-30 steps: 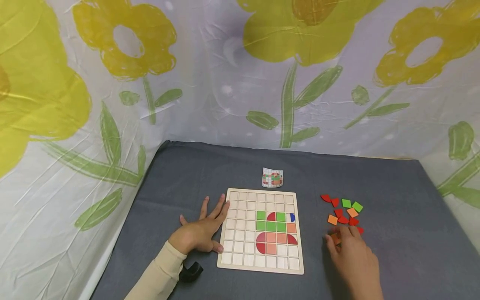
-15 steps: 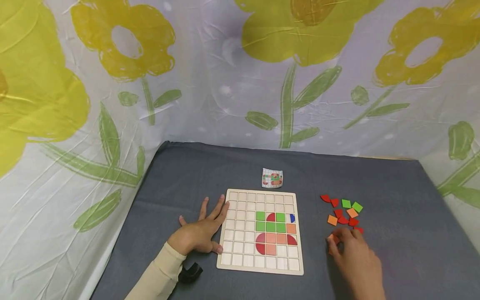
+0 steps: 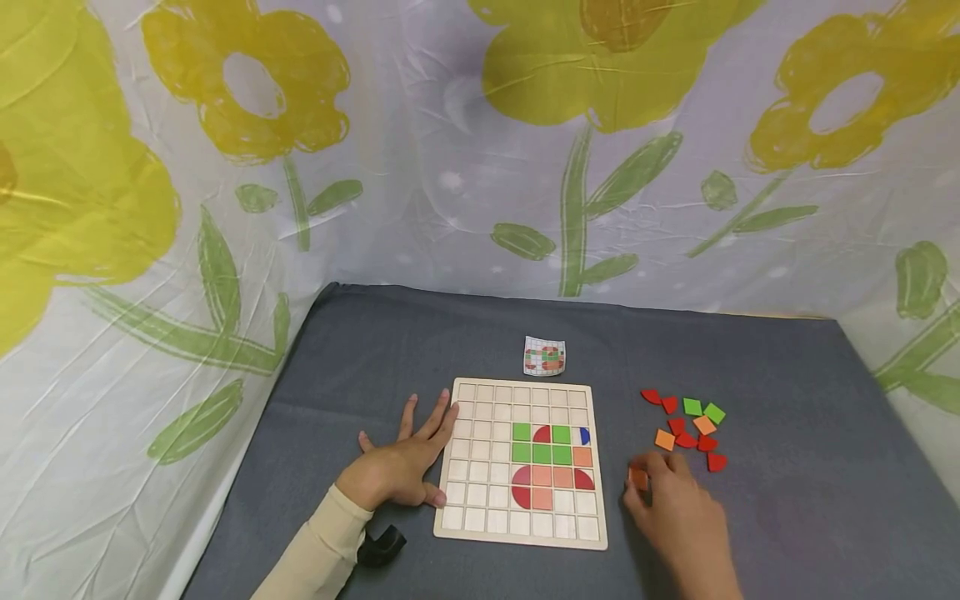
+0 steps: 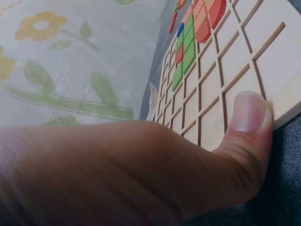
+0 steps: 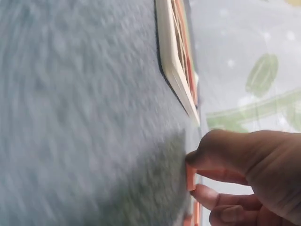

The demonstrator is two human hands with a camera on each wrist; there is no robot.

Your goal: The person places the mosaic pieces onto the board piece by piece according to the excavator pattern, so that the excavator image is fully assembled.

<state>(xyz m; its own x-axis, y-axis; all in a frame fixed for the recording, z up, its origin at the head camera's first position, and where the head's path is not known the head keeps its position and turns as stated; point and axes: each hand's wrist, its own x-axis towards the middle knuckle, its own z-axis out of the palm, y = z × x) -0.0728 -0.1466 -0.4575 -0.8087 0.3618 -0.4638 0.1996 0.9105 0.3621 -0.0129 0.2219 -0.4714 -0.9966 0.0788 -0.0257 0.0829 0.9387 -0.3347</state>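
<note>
A wooden grid board (image 3: 472, 479) lies on the dark cloth, with green, red, orange and blue tiles in part of its cells. My left hand (image 3: 401, 468) spreads along its left edge, fingertips at the rim; in the left wrist view the thumb (image 4: 248, 113) presses on the board's border. To the right of the board, my right hand (image 3: 678, 508) pinches an orange square tile (image 3: 637, 478) between thumb and fingers. The same tile (image 5: 190, 177) shows edge-on in the right wrist view. Beyond that hand lie loose tiles, among them a red quarter-circle (image 3: 717, 462) and an orange square (image 3: 664, 440).
A small printed card (image 3: 544, 357) with a coloured grid pattern lies behind the board. Two green squares (image 3: 692, 407) sit at the back of the loose tiles. A black curved object (image 3: 381, 546) is by the left wrist. A flowered curtain (image 3: 420, 183) hangs behind the table.
My right hand has picked the orange tile from the near end of the loose pieces and moved left toward the board with it. The left hand stays in place.
</note>
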